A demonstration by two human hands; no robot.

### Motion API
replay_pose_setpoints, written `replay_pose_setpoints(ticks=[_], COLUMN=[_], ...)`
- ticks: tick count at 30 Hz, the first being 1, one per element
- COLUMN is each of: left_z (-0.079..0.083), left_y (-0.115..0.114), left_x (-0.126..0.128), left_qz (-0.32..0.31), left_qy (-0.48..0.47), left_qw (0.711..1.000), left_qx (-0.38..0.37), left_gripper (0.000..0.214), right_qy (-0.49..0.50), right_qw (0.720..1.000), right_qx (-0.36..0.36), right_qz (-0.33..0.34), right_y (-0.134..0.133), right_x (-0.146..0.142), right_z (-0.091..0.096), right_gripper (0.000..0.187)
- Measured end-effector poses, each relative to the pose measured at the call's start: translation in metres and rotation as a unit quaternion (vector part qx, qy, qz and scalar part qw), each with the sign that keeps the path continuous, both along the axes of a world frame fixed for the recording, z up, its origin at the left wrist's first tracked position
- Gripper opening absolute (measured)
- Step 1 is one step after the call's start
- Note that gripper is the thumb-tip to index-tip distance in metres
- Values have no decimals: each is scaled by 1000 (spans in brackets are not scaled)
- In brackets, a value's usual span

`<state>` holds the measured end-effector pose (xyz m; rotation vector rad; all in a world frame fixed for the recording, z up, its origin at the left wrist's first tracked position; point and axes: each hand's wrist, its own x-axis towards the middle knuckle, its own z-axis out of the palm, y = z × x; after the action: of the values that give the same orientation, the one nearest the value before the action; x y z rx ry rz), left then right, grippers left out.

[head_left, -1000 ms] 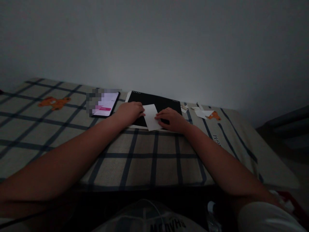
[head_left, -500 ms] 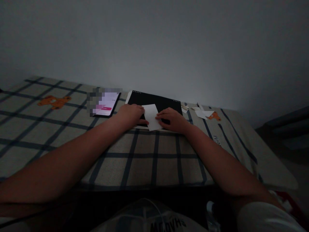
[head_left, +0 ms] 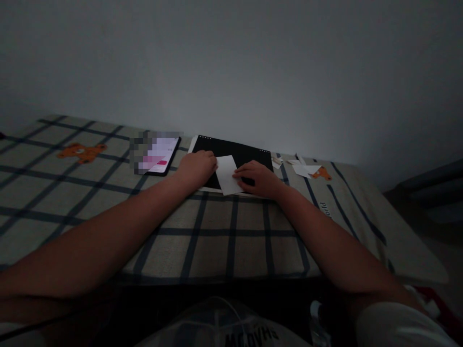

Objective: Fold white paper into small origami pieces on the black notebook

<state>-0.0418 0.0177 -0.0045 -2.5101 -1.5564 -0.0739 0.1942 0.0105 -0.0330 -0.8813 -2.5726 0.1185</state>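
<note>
A small white sheet of paper (head_left: 227,174) lies on a black board (head_left: 235,150) near the far edge of a checked bed cover (head_left: 217,236). My left hand (head_left: 197,168) rests with curled fingers against the paper's left edge. On the right edge, my right hand (head_left: 257,177) presses down with its fingers bent and the fingertips on the sheet. The room is dim, and the fingertips are hard to make out.
A phone (head_left: 159,155) with a lit screen lies left of the board. Several white paper pieces (head_left: 303,168) lie to the right, near an orange bear print (head_left: 320,174). Another bear print (head_left: 80,152) is at far left. A plain wall rises behind.
My left hand's fingers slid down along the paper's left edge, then drew back up. The right hand and the paper have stayed in place.
</note>
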Motion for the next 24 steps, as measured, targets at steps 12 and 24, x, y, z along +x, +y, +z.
replay_pose_setpoints(ticks=[12,24], left_z=[-3,-9], left_y=[-7,5], left_x=[3,-5], left_qz=[15,3], left_qy=[-4,-38], left_qw=[1000,999], left_qx=[8,29], left_gripper=[41,40], right_qy=[0,-1], right_qw=[1000,1000], right_qx=[5,10], right_qz=[4,5], right_y=[3,2], right_x=[1,1], right_z=[-3,-2], right_gripper=[28,29])
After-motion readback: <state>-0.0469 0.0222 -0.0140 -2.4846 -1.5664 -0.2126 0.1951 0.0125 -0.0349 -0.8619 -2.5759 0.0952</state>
